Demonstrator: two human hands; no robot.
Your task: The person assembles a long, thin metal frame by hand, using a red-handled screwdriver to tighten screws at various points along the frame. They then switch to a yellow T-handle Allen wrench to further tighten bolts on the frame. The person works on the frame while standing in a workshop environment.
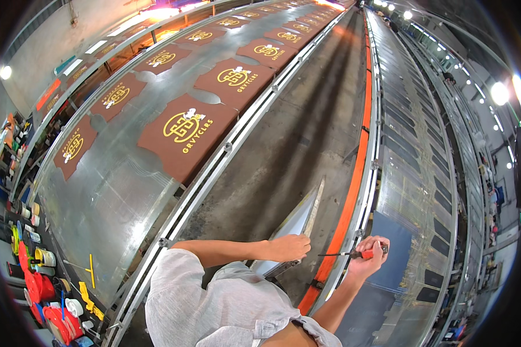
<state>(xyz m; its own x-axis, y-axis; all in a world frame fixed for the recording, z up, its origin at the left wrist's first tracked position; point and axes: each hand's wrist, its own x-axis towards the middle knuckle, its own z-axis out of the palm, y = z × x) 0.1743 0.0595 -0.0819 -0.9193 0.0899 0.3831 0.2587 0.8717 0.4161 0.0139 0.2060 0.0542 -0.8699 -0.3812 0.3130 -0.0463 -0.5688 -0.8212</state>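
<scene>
My left hand [289, 247] reaches across from the left, its fingers closed around the edge of a flat screen frame [311, 213] with a pale panel and a metal rim. The frame stands tilted in the aisle between two long tables, its lower part partly behind my hand and arm. In my right hand [370, 261] is a screwdriver [352, 253] with a red and black handle, gripped in closed fingers. Its thin dark shaft points left toward my left hand, apart from the frame.
On the left, a long metal table [107, 214] carries brown fabric pieces [185, 130] with yellow and white prints. An orange strip [359, 156] runs along the right table [396, 202], which holds dark panels. Tubs, red containers [63, 324] and a yellow tool [91, 301] crowd the lower left.
</scene>
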